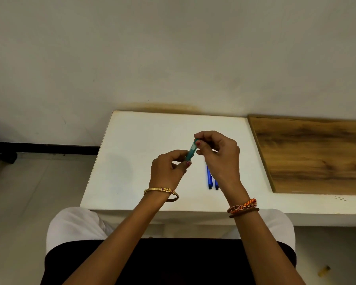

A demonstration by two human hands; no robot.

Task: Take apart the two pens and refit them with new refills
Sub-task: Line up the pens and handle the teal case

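A teal pen (192, 149) is held slanted above the white table (136, 165). My left hand (169, 169) pinches its lower end between thumb and fingers. My right hand (218, 155) pinches its upper end at the fingertips. Two blue refills (210, 178) lie side by side on the table beneath my right hand, which partly hides them. No second pen shows in this view.
A wooden board (312, 155) lies on the table's right part. The wall stands right behind the table's far edge. Bare floor runs to the left of the table. A small yellowish object (324, 271) lies on the floor at lower right.
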